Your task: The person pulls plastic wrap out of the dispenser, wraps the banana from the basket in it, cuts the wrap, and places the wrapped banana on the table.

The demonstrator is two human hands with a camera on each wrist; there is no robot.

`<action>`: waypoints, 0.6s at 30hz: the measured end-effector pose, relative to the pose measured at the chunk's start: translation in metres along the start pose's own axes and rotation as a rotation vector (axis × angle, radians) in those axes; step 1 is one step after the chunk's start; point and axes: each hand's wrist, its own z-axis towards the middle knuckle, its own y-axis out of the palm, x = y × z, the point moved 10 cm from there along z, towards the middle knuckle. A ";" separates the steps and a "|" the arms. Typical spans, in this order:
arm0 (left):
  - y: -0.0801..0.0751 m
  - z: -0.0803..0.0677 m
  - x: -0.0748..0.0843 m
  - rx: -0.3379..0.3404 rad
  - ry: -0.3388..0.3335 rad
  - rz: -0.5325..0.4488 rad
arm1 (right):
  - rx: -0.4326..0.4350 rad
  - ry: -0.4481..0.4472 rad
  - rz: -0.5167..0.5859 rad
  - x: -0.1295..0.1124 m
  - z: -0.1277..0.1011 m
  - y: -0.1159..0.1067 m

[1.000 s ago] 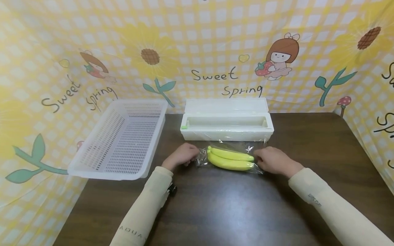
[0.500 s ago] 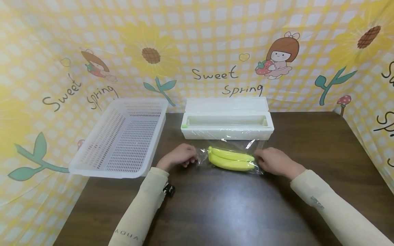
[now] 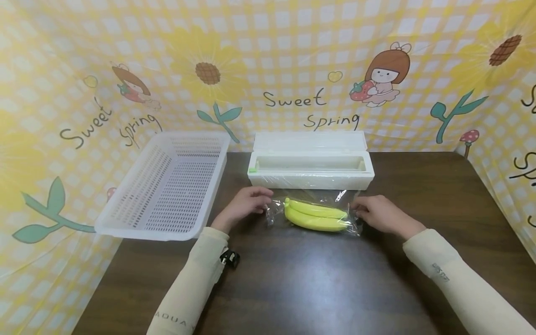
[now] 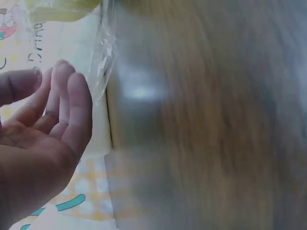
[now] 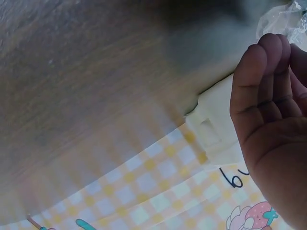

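Observation:
A small bunch of yellow bananas [image 3: 316, 222] lies on the table under clear plastic wrap [image 3: 276, 211], which is gathered and crinkled at both ends. My left hand [image 3: 244, 207] is beside the wrap's left end, fingers loosely bent; in the left wrist view the thumb [image 4: 19, 86] stands apart from the fingers, with nothing between them. At the other end, my right hand [image 3: 383, 214] pinches the wrap's edge. In the right wrist view its fingertips [image 5: 271, 45] and thumb come together by the crinkled film [image 5: 276, 21].
Behind the bananas stands a white plastic-wrap dispenser box [image 3: 310, 181] with its lid raised, film running over its front edge. A white perforated basket [image 3: 203, 204] is at the left on the dark wooden table [image 3: 310, 288]. Yellow checked cloth [image 3: 293, 60] hangs behind.
My left hand's fingers have loosened from the left end of the wrap and spread. My right hand has shifted slightly right. The bananas lie nearly where they were.

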 end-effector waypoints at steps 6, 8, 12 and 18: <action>-0.009 0.002 -0.001 0.092 -0.003 -0.238 | 0.025 0.028 -0.011 0.006 -0.005 -0.007; -0.011 0.003 -0.004 0.107 -0.030 -0.327 | 0.040 0.040 -0.030 0.007 -0.007 -0.012; -0.020 0.001 -0.005 0.208 -0.027 -0.380 | 0.080 0.059 -0.068 0.002 -0.011 -0.020; -0.003 -0.023 0.059 0.278 0.306 0.254 | 0.144 0.011 -0.119 -0.036 -0.012 -0.026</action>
